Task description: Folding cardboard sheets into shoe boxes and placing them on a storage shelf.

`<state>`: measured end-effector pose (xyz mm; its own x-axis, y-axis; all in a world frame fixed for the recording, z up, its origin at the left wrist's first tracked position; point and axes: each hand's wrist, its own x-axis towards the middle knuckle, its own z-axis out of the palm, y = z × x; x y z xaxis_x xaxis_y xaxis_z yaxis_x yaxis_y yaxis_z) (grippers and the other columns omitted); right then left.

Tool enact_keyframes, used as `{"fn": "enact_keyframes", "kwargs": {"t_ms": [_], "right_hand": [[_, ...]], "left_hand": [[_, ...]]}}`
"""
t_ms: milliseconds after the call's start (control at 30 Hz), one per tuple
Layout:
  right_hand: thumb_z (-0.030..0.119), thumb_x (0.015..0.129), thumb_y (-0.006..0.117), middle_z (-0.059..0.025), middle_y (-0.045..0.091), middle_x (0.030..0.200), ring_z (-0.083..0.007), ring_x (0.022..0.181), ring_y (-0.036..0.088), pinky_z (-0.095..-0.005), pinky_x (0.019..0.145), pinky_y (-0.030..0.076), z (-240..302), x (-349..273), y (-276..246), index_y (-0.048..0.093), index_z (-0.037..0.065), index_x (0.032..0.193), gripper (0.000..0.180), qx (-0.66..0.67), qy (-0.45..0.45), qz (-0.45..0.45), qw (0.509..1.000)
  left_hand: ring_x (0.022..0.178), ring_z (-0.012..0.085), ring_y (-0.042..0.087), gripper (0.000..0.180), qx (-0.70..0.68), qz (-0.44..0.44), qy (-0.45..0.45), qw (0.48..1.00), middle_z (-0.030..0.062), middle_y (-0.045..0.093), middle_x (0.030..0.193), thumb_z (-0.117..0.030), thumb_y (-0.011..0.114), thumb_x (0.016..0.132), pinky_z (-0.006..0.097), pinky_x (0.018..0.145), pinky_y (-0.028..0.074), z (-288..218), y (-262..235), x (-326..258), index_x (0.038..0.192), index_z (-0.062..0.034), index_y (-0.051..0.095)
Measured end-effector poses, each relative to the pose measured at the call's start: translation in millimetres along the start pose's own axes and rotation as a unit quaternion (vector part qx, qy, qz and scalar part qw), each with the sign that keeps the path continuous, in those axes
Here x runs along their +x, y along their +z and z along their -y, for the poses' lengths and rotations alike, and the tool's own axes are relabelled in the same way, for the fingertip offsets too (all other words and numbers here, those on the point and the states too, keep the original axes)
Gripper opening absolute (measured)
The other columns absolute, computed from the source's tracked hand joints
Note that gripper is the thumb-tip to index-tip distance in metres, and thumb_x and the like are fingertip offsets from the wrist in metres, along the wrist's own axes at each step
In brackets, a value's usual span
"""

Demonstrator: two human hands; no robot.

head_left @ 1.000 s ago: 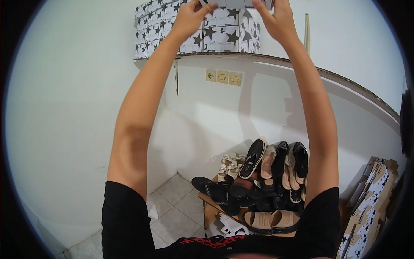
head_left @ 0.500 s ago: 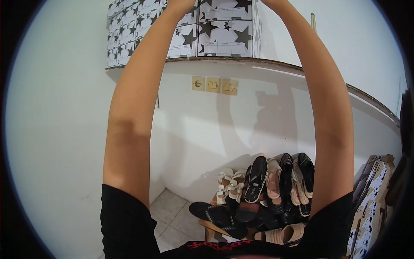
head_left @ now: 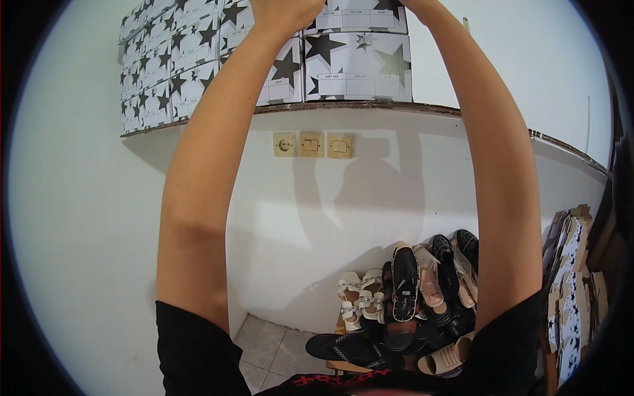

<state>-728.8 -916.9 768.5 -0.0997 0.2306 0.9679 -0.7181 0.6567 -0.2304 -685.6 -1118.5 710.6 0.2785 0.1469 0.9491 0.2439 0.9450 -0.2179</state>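
Observation:
Both my arms are raised toward stacked white shoe boxes with black stars. My left hand (head_left: 290, 14) overlaps the front of the stack, its fingers mostly cut off by the upper edge of the picture. Beside it, an upper shoe box (head_left: 356, 21) spans the gap to my right hand (head_left: 419, 5), which is at that box's right end and barely in view. Whether either hand grips the box cannot be made out. Directly beneath sits another star-patterned shoe box (head_left: 360, 86), resting on the shelf (head_left: 370, 107).
More shoe boxes (head_left: 146, 109) fill the shelf's left part. Below are a socket and two switches (head_left: 312, 144) on the white wall. Sandals and slippers (head_left: 404, 284) crowd a low wooden stand at lower right. Flattened star-print cardboard (head_left: 571, 310) leans at far right, above tiled floor (head_left: 277, 350).
The view has shifted closer to the boxes, which look larger. My left hand shows more and sits slightly further right against the stack. Both arms stay raised.

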Motion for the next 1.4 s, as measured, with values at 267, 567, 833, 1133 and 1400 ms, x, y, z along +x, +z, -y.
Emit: {"fn": "enact_keyframes", "kwargs": {"t_ms": [267,567,833,1133,1400], "right_hand": [[0.042,0.082,0.051,-0.0348,0.05,0.112,-0.0431,0.108,0.049,-0.0411,0.091,0.04,-12.5,3.7,10.9,0.042,-0.013,0.115,0.065,-0.049,0.038,0.027,0.998],[0.039,0.08,0.059,-0.0327,0.047,0.114,-0.0435,0.108,0.048,-0.0452,0.09,0.041,24.9,-56.0,-78.1,0.036,-0.008,0.122,0.067,-0.2,-0.068,0.124,0.97],[0.037,0.079,0.057,-0.018,0.059,0.106,-0.0331,0.104,0.053,-0.0417,0.089,0.042,19.6,-73.5,-329.7,0.061,0.006,0.103,0.04,-0.456,-0.097,0.392,0.793],[0.035,0.078,0.061,-0.0171,0.06,0.104,-0.0299,0.098,0.057,-0.036,0.085,0.045,11.5,-168.0,-695.2,0.057,0.003,0.111,0.046,-0.618,0.245,0.479,0.573],[0.039,0.08,0.06,-0.0156,0.062,0.103,-0.029,0.1,0.057,-0.0377,0.085,0.044,-0.8,-325.8,-920.1,0.061,0.005,0.106,0.042,-0.549,0.511,0.394,0.53]], "left_hand": [[0.125,0.0364,0.028,0.067,0.017,0.139,-0.091,0.986,0.0157,0.038,0.134,-0.053,0.05,0.079,0.06,0.097,0.023,-9.4,3.6,2.2,0.125,-0.0059,0.046],[0.129,0.0384,0.022,0.053,0.017,0.078,-0.15,0.985,0.0179,0.033,0.137,-0.046,0.054,0.078,0.063,0.099,0.018,-64.9,-10.8,21.1,0.118,-0.0094,0.055],[0.123,0.0334,0.036,0.036,-0.21,0.019,-0.135,0.968,0.0117,0.049,0.126,-0.042,0.052,0.078,0.058,0.094,0.03,-288.1,-57.9,76.9,0.1,-0.0151,0.065],[0.091,0.0187,0.059,0.041,-0.738,0.343,0.177,0.554,0.011,0.063,0.1,-0.032,0.057,0.084,0.032,0.079,0.047,-616.5,-112.1,74.7,0.113,-0.0015,0.056],[0.085,0.0211,0.06,0.053,-0.758,0.488,0.274,0.335,0.011,0.064,0.1,-0.049,0.063,0.076,0.032,0.075,0.049,-916.2,-171.2,-89.9,0.106,-0.0051,0.061]]}}
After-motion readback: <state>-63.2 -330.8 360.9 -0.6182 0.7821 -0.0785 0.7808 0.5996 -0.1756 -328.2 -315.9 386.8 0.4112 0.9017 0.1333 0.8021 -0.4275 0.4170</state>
